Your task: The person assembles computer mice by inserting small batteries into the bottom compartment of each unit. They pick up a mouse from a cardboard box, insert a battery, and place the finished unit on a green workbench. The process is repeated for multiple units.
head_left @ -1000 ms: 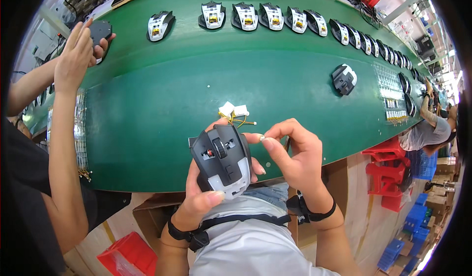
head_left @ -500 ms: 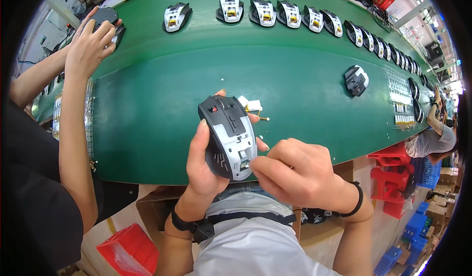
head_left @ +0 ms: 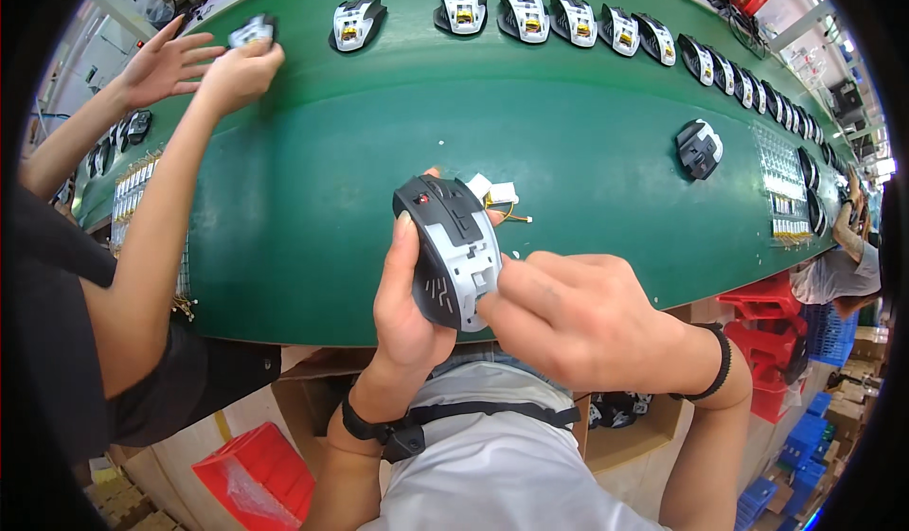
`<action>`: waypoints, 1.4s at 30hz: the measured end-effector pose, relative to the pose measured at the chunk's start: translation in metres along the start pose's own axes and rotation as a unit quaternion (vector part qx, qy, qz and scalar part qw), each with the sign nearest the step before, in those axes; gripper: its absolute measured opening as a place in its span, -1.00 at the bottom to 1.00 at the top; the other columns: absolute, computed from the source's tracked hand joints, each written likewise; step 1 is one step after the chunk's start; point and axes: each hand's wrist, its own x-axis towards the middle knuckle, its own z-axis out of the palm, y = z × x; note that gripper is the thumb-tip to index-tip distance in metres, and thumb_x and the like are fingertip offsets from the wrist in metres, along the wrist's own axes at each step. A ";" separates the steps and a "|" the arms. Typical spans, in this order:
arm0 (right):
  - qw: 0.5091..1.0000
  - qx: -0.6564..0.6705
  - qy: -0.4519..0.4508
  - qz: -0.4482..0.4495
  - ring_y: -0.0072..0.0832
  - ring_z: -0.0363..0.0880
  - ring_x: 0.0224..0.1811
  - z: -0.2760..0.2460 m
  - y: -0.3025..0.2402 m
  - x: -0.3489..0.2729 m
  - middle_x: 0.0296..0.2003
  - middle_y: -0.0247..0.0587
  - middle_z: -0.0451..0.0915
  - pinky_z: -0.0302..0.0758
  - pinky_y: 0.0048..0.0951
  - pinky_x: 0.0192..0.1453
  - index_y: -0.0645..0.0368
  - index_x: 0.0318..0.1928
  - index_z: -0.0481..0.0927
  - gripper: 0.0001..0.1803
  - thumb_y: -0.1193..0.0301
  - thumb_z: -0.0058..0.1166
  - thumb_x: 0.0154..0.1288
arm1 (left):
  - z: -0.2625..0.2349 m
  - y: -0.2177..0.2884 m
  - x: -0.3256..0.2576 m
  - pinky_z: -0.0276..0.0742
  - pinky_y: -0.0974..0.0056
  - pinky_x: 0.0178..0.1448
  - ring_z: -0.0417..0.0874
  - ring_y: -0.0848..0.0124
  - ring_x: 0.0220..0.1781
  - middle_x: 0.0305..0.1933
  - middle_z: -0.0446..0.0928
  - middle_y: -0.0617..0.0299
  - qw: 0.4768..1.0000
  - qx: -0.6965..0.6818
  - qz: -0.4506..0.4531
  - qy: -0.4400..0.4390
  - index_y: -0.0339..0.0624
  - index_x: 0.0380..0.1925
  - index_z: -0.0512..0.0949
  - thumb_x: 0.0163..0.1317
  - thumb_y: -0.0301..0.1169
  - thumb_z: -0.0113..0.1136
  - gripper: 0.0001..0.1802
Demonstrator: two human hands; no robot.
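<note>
A black-and-white computer mouse (head_left: 459, 238) with its white rear top uncovered is held up by my left hand (head_left: 407, 290), thumb along its left side and fingertips showing at the far and right edges. My right hand (head_left: 573, 318) is closed in a pinch against the mouse's near right part, over the recess there. Whatever lies between those fingertips is hidden. Just beyond the mouse, a small white battery pack (head_left: 503, 193) shows with thin yellow and dark wires ending in a little connector (head_left: 528, 220). Whether it rests on the table or against the fingers I cannot tell.
Similar mice (head_left: 464, 10) line the far side of the green table (head_left: 312, 171). A single mouse (head_left: 699, 150) sits to the right, near a tray of battery packs (head_left: 789, 200). At left, a co-worker's hand (head_left: 241, 72) holds another mouse (head_left: 252, 32). Red crates (head_left: 762, 337) stand at right.
My right fingertips have shifted slightly up along the mouse, covering more of its recess. The co-worker's hands have separated, one carrying a mouse rightward.
</note>
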 end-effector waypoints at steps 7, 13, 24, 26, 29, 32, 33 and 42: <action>0.999 -0.007 0.017 0.051 -0.46 0.50 -0.49 0.007 0.001 0.000 -0.45 -0.25 0.41 0.48 -0.39 -0.54 0.18 -0.52 0.41 -0.84 0.49 0.15 -0.12 | 0.000 -0.001 0.001 0.54 0.11 0.23 0.64 0.16 0.12 0.11 0.55 -0.22 1.000 0.018 0.011 0.023 -0.18 0.43 0.18 0.57 -0.02 -0.42 -0.37; 0.997 0.034 0.034 0.057 -0.40 0.50 -0.51 0.018 0.005 0.000 -0.47 -0.24 0.40 0.48 -0.36 -0.55 0.19 -0.50 0.43 -0.83 0.51 0.19 -0.09 | -0.003 -0.004 0.003 0.58 0.13 0.15 0.66 0.15 0.04 0.09 0.56 -0.19 0.999 -0.010 0.028 0.020 -0.16 0.41 0.22 0.57 -0.01 -0.43 -0.38; 0.990 0.075 0.083 0.087 -0.46 0.51 -0.56 0.026 -0.004 -0.013 -0.52 -0.30 0.40 0.44 -0.43 -0.57 0.24 -0.32 0.62 -0.75 0.64 0.23 -0.13 | 0.010 -0.003 -0.002 0.70 0.11 -0.09 0.71 0.15 -0.17 0.09 0.54 -0.08 0.999 0.025 0.006 0.025 0.00 0.50 0.05 0.56 0.09 -0.46 -0.34; 0.990 0.049 0.080 0.107 -0.47 0.51 -0.57 0.030 -0.010 -0.018 -0.51 -0.31 0.41 0.43 -0.41 -0.57 0.24 -0.28 0.63 -0.71 0.64 0.23 -0.14 | 0.007 -0.008 0.000 0.73 0.11 -0.14 0.71 0.12 -0.16 0.10 0.53 -0.09 0.998 0.057 -0.004 0.020 0.03 0.50 0.04 0.55 0.12 -0.46 -0.33; 0.979 0.109 0.096 0.146 -0.46 0.47 -0.58 0.039 -0.010 -0.027 -0.51 -0.29 0.47 0.44 -0.45 -0.54 0.23 -0.13 0.67 -0.65 0.62 0.25 -0.04 | -0.006 -0.005 0.002 0.77 0.07 -0.19 0.72 0.07 -0.15 0.12 0.51 -0.11 0.999 -0.036 -0.033 0.022 0.03 0.49 0.05 0.53 0.15 -0.44 -0.31; 0.915 0.292 0.106 0.258 -0.60 0.44 -0.54 0.036 -0.005 -0.031 -0.48 -0.28 0.54 0.37 -0.56 -0.52 0.20 -0.02 0.68 -0.67 0.56 0.24 0.16 | -0.014 -0.002 0.008 0.78 0.00 -0.14 0.71 -0.01 -0.11 0.18 0.46 -0.18 0.997 -0.063 0.043 -0.018 0.02 0.50 0.03 0.51 0.18 -0.42 -0.28; 0.851 0.382 0.164 0.321 -0.73 0.44 -0.46 0.048 -0.007 -0.031 -0.44 -0.37 0.57 0.37 -0.60 -0.44 0.25 0.01 0.63 -0.69 0.55 0.22 0.23 | -0.012 -0.002 0.010 0.77 -0.01 -0.10 0.70 -0.03 -0.09 0.20 0.44 -0.19 0.995 -0.048 0.080 -0.024 0.02 0.50 0.02 0.51 0.19 -0.42 -0.27; 0.583 0.698 0.050 0.414 -0.68 0.52 -0.36 0.048 -0.006 -0.010 -0.42 -0.32 0.61 0.47 -0.57 -0.23 0.29 -0.32 0.55 -0.79 0.38 0.10 0.43 | -0.004 0.007 0.015 0.73 0.11 -0.17 0.70 -0.03 -0.12 0.19 0.39 -0.26 0.971 0.120 0.187 -0.083 0.02 0.52 -0.09 0.41 0.27 -0.17 -0.12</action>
